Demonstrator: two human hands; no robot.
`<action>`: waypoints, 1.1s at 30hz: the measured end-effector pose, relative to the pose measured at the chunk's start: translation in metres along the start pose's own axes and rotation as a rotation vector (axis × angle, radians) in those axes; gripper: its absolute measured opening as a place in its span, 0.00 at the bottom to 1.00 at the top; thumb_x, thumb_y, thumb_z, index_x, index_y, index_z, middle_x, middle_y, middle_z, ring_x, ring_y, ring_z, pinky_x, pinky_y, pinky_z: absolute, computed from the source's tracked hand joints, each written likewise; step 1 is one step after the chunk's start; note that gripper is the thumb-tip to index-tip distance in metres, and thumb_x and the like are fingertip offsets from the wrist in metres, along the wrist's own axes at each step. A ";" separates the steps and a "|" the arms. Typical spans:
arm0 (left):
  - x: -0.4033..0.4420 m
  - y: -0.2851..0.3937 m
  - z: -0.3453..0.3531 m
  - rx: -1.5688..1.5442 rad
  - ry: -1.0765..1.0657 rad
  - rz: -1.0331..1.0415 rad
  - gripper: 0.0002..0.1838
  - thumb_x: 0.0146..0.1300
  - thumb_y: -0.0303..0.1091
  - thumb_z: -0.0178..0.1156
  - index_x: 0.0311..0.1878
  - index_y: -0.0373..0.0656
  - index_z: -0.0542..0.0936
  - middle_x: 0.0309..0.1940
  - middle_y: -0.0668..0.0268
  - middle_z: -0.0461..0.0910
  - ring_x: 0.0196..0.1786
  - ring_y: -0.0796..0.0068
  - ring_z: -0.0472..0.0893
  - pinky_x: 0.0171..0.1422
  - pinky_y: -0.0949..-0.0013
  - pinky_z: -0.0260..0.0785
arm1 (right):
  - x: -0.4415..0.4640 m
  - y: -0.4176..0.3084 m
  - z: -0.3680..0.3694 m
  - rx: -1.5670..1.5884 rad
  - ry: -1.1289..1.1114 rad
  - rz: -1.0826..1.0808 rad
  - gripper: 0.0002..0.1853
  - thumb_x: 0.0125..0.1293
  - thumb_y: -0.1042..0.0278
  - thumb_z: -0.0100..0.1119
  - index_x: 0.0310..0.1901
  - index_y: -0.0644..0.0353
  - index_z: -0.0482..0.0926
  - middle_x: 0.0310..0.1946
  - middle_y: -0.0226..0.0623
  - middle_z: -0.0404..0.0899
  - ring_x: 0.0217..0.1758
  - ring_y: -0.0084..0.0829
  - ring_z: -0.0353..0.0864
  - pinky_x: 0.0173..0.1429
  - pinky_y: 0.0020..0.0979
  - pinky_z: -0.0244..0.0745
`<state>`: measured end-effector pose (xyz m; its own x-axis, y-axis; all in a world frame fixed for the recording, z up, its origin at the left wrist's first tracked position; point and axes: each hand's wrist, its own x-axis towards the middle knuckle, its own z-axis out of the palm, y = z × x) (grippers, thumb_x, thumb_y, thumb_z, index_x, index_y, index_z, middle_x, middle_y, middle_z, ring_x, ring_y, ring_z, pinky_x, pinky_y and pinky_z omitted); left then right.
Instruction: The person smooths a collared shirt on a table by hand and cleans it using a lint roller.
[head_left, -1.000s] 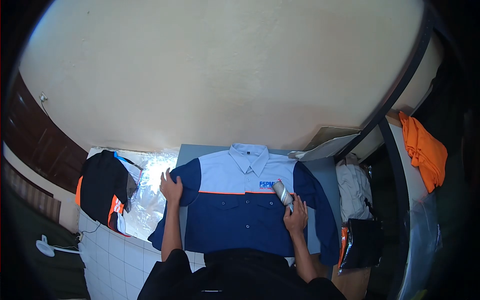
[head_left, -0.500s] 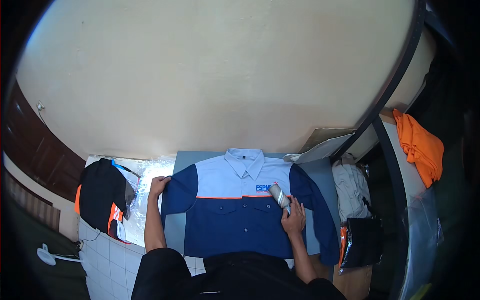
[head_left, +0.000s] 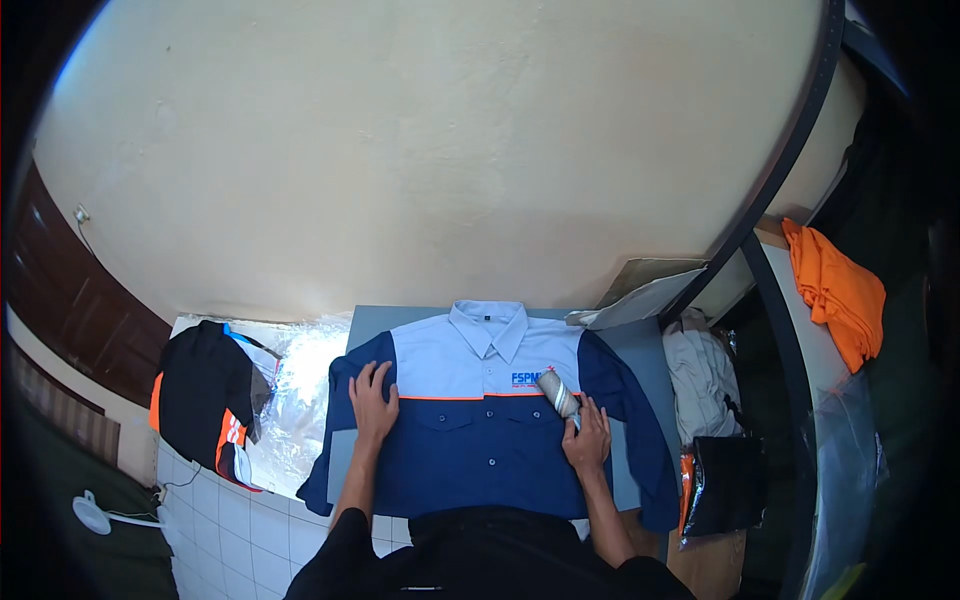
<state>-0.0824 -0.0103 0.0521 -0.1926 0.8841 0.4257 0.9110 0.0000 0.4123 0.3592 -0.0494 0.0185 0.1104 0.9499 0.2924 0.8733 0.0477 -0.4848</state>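
A navy and light-blue long-sleeved shirt lies front up on the grey tabletop, buttons and collar facing me. Thin orange piping divides its two colours, and a printed or stitched logo sits on the chest. My left hand rests flat with fingers spread on the upper part of the left-side sleeve. In my right hand is a lint roller, its greyish roll lying over the chest beside the logo. Most of the roller's handle is hidden under my fingers.
On the left, a black and orange garment lies beside clear plastic wrapping. Cardboard leans at the back right. Pale folded clothing and a black bagged garment are at the right, with orange cloth higher up.
My left hand has let go of the sleeve's outer edge and moved right onto the upper sleeve. The sleeve now hangs down at the left. My right hand has stayed put.
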 end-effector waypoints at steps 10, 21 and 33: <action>-0.071 -0.028 -0.038 0.115 -0.006 -0.346 0.25 0.77 0.38 0.65 0.74 0.49 0.80 0.78 0.47 0.71 0.84 0.43 0.66 0.89 0.35 0.50 | 0.000 -0.002 -0.002 -0.006 -0.014 -0.002 0.29 0.72 0.69 0.61 0.73 0.69 0.78 0.76 0.50 0.80 0.81 0.48 0.77 0.89 0.51 0.59; -0.084 -0.031 -0.035 0.138 -0.104 -0.373 0.27 0.80 0.45 0.61 0.79 0.55 0.77 0.86 0.45 0.62 0.86 0.42 0.63 0.85 0.40 0.55 | 0.001 -0.004 -0.003 -0.015 -0.034 0.022 0.31 0.72 0.69 0.60 0.75 0.69 0.76 0.76 0.49 0.79 0.82 0.48 0.76 0.90 0.51 0.59; -0.066 0.205 -0.073 -1.239 -1.280 0.240 0.16 0.85 0.38 0.60 0.64 0.40 0.87 0.62 0.58 0.86 0.66 0.65 0.84 0.72 0.60 0.75 | 0.003 -0.002 -0.002 -0.036 -0.033 -0.027 0.29 0.73 0.68 0.60 0.74 0.69 0.76 0.76 0.51 0.79 0.81 0.50 0.77 0.89 0.53 0.60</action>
<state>0.0903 -0.1033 0.1675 0.8094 0.5871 -0.0142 -0.0173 0.0481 0.9987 0.3586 -0.0476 0.0219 0.0715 0.9582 0.2769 0.8921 0.0627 -0.4474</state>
